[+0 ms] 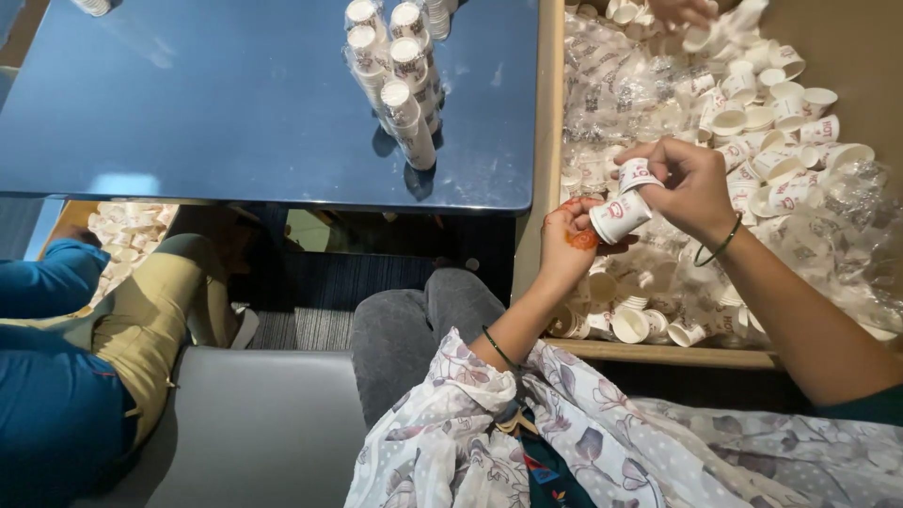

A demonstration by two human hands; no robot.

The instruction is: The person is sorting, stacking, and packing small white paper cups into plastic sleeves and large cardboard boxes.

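Observation:
My left hand (pixel 567 246) grips a small white paper cup (pixel 618 217) with red print, lying on its side. My right hand (pixel 691 183) pinches a second white paper cup (pixel 637 175) just above it, mouth towards the first. Both hands hover over a shallow wooden tray (pixel 658 353) heaped with several loose paper cups (pixel 767 122) and crumpled clear plastic wrappers (pixel 621 103). Each wrist wears a thin green bangle.
A dark blue table (pixel 235 103) at left bears plastic-wrapped stacks of cups (pixel 400 85). A seated person in blue top and khaki trousers (pixel 141 320) is at the left, beside another cup heap (pixel 132 230). Another person's hand (pixel 682 11) reaches into the tray's far end.

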